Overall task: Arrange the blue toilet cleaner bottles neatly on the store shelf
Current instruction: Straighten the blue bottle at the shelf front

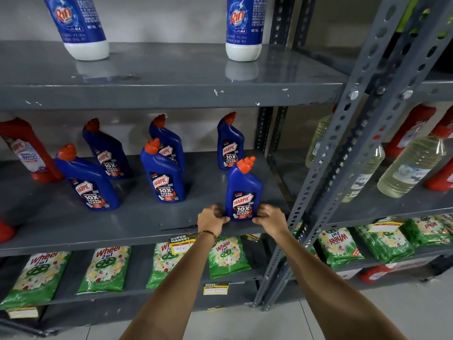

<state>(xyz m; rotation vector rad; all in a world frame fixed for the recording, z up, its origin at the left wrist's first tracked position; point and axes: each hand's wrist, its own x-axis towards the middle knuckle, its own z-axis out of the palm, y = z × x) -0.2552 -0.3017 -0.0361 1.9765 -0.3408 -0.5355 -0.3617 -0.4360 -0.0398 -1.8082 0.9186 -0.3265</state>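
Head view shows you, far left on the middle shelf (pixel 137 231), a red cleaner bottle (pixel 27 149) and then five blue bottles standing loose in two ragged rows, labels forward but unevenly spaced, which is probably why the job isn't finished. Your left hand (pixel 212 220) has its fingers curled against the lower left side of the front right bottle (pixel 244 192), and your right hand (pixel 269 218) presses the lower right side, so you clamp it between both; it stands upright near the shelf's front edge, label facing you, likely being squared up. Grey painted metal carries it all, scuffed and chipped along the lip. Above stand two white-bottomed Rin bottles (pixel 244 28); below lie green Wheel packets (pixel 104 268); right of the perforated upright (pixel 343 153) sit clear liquid bottles (pixel 411 165)
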